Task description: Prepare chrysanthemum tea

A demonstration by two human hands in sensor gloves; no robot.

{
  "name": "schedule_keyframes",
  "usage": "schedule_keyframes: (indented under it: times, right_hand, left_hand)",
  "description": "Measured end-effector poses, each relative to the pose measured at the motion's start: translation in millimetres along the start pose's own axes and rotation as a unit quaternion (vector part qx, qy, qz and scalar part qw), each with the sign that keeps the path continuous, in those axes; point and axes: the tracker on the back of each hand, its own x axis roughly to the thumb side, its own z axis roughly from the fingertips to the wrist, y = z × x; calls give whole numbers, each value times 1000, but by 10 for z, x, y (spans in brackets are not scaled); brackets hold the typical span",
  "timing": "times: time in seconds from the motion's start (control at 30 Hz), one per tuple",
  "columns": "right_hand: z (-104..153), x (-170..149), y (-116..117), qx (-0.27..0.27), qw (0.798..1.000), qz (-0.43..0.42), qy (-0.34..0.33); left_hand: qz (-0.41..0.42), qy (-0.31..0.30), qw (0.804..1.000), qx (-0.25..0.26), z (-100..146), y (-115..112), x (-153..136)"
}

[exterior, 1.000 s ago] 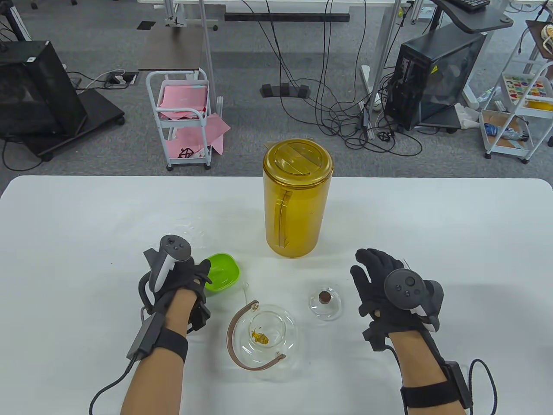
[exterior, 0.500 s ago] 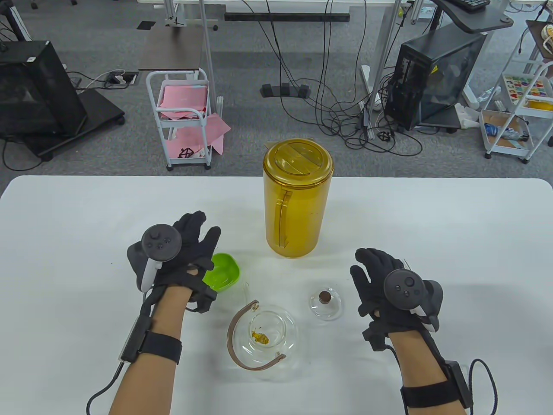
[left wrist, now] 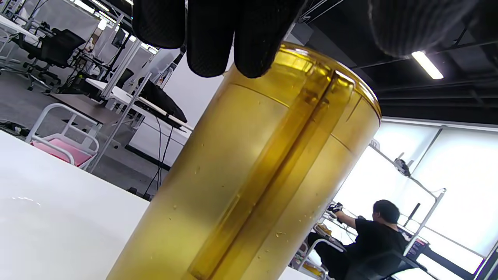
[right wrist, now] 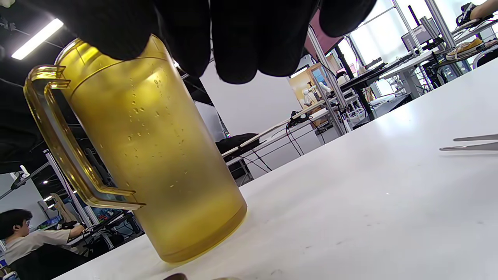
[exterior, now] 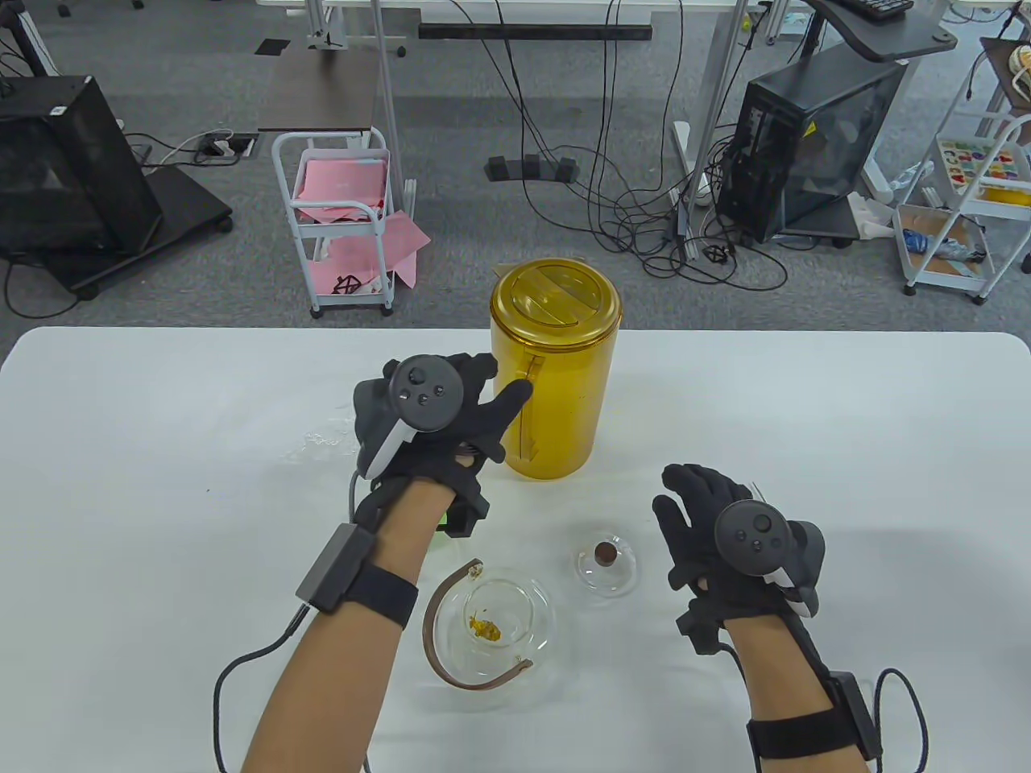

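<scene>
- Amber pitcher (exterior: 556, 378) stands upright at 12 o'clock on the white table (exterior: 846, 419), lid on, handle (exterior: 525, 403) facing the person's left hand.
- Left hand (exterior: 451, 419) is up beside the pitcher at its 9 o'clock, fingers (exterior: 515, 396) straight and spread, thumb tip just at the handle. Can't tell whether it actually touches; nothing is gripped.
- Left wrist view: fingertips (left wrist: 218, 39) hang over the pitcher's upper wall, handle strip running down the middle of the body.
- Right hand (exterior: 717, 539) sits at 3 o'clock of the glass pieces, well apart from the pitcher, fingers loosely extended, holding nothing.
- Glass teapot (exterior: 491, 628) at 6 o'clock of the pitcher, near the table's front edge, open on top, brown hoop handle (exterior: 439, 636) folded down to its left side. Small clump of yellow chrysanthemum (exterior: 485, 626) lies at the bottom.
- Teapot lid (exterior: 607, 564) with dark knob lies on the table at 2 o'clock of the teapot, between the teapot and the right hand, touching neither.
- Metal tweezers (right wrist: 472, 146) lie on the table at the right edge of the right wrist view.
</scene>
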Motion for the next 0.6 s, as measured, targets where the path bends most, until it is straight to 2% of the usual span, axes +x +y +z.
schedule_keyframes:
  times: [0.1,0.17,0.2,0.37,0.47,0.6]
  right_hand:
    - [-2,-5,2,1,1000,-2,1]
    - [-3,-11,5,3,1000,-4,3]
    - [-3,-13,8,5,1000,-4,3]
    - [-4,-15,20,10,1000,-8,2]
    - [-4,-8,18,11,1000,-7,-1]
    - [-4,1,-6,9,1000,-7,-4]
  left_hand:
    - [-34,36,999,6,-56,-72,100]
    - [-32,48,998,24,-86,-103,126]
    - [-21,51,998,11,-98,-117,131]
    - [131,88,987,-27,-128,-231,15]
    - [244,107,962,-57,-165,-287,-125]
    - [322,120,936,-74,-177,-323,-214]
